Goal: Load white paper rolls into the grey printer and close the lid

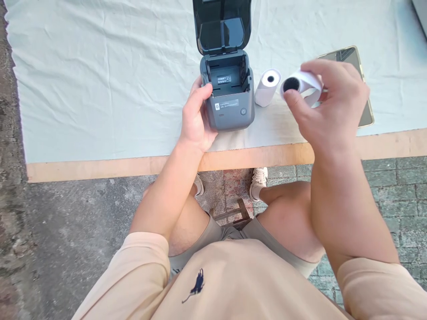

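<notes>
A dark grey label printer [230, 111] stands on the cloth with its glossy black lid [222, 26] swung up, and its paper bay shows no roll inside. My left hand [198, 113] grips the printer's left side, thumb on the upper rim. To the right, my right hand [328, 100] pinches a white paper roll [305, 83] with a wide dark core and a loose strip curling away from it. Between the printer and that hand, a second white paper roll [267, 91] with a small core stands upright on the cloth.
A phone or tablet in a clear case [367, 113] lies partly behind my right hand. The pale cloth [83, 89] covers a table with a wooden front edge [260, 155]. A grey object [420, 13] shows at the top right corner. My knees are below the edge.
</notes>
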`<action>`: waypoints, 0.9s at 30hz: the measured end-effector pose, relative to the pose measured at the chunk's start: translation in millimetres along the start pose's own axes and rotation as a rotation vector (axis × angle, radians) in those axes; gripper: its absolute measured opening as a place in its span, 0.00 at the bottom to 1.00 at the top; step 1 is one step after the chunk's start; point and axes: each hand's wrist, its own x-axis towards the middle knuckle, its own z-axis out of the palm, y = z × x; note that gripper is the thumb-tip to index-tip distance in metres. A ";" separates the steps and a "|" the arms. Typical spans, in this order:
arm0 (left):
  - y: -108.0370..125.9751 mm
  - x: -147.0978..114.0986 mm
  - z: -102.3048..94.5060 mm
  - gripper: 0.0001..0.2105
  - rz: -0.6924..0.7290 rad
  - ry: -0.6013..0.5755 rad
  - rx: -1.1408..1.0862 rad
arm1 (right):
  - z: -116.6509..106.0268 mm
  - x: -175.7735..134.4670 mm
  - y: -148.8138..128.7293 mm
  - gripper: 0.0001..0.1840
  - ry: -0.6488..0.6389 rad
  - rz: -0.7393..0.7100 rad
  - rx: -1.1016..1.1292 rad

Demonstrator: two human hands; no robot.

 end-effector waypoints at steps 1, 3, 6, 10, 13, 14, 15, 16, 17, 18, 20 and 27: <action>-0.3 -0.4 1.2 0.07 0.007 0.001 0.008 | -2.0 1.0 -6.6 0.16 0.052 -0.064 0.048; -1.1 -1.9 4.2 0.09 0.016 0.016 0.027 | -4.4 2.6 -24.2 0.16 0.082 -0.201 0.134; -2.1 -5.0 8.5 0.13 0.021 0.039 0.055 | -1.3 5.7 -53.0 0.18 -0.015 -0.266 0.174; -3.2 -7.8 10.5 0.14 0.033 0.028 0.065 | 7.7 11.7 -76.5 0.13 -0.108 -0.177 0.068; -3.7 -7.9 9.8 0.15 0.025 0.012 0.065 | 9.9 14.4 -82.6 0.14 -0.150 -0.123 -0.040; -3.7 -7.8 9.7 0.15 0.024 0.006 0.064 | 10.1 14.7 -83.6 0.15 -0.154 -0.112 -0.067; -3.5 -7.9 9.8 0.15 0.023 0.002 0.061 | 10.2 14.8 -84.5 0.17 -0.150 -0.103 -0.086; -3.1 -8.1 10.2 0.15 0.021 0.001 0.058 | 10.2 14.8 -85.3 0.19 -0.142 -0.096 -0.093; -2.5 -8.5 10.9 0.15 0.020 0.008 0.053 | 10.4 14.6 -86.1 0.20 -0.135 -0.094 -0.092; -1.8 -8.9 11.9 0.15 0.015 0.020 0.045 | 10.5 14.4 -86.8 0.21 -0.130 -0.097 -0.083; -0.4 -10.0 14.3 0.14 -0.012 0.061 0.013 | 10.4 13.8 -88.0 0.20 -0.129 -0.114 -0.058; -1.7 -8.4 10.5 0.14 -0.009 0.074 -0.042 | 9.6 19.9 -79.0 0.17 -0.191 -0.039 0.531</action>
